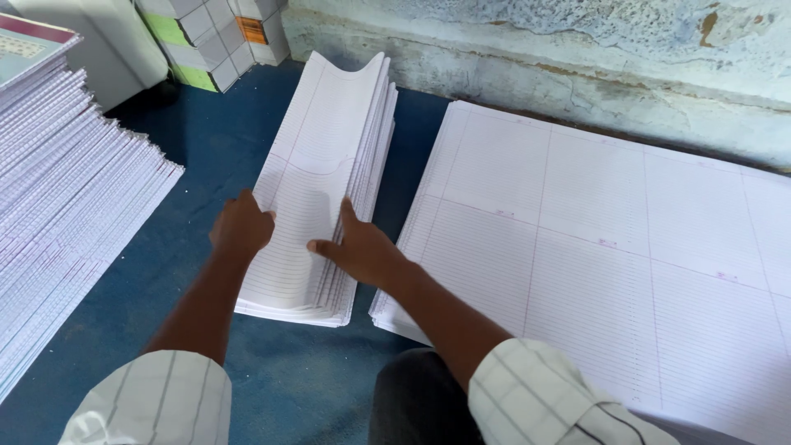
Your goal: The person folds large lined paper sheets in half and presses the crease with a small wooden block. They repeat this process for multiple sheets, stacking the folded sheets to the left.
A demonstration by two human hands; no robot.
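**Hand Position and Paper Stacks on the Blue Work Surface**

Count: three stacks of ruled paper are in view, plus two hands, both mine.

1. The narrow folded stack (317,194) lies in the centre, its long axis running away from me toward the wall. My left hand (241,227) is pressed against its left edge, fingers curled. My right hand (358,247) lies flat on the right part of its top sheet, fingers spread open and thumb pointing left. The hands are apart, one at each side of the stack; neither is closed around anything.
2. The large flat sheets (610,247) lie to the right, printed in a grid of ruled panels. Their left edge sits just beside the narrow stack, separated by a thin strip of bare surface.
3. The fanned pile (66,214) occupies the left margin, its edges stepped outward. One coloured cover (25,45) rests on top.

Edges and clearance: an open band of blue surface (198,156) separates the fanned pile from the narrow stack. More bare surface lies between my forearms.

Surroundings: a worn, flaking wall (577,49) borders the far side. White boxes (218,37) with green and orange marks stand in the far left corner.
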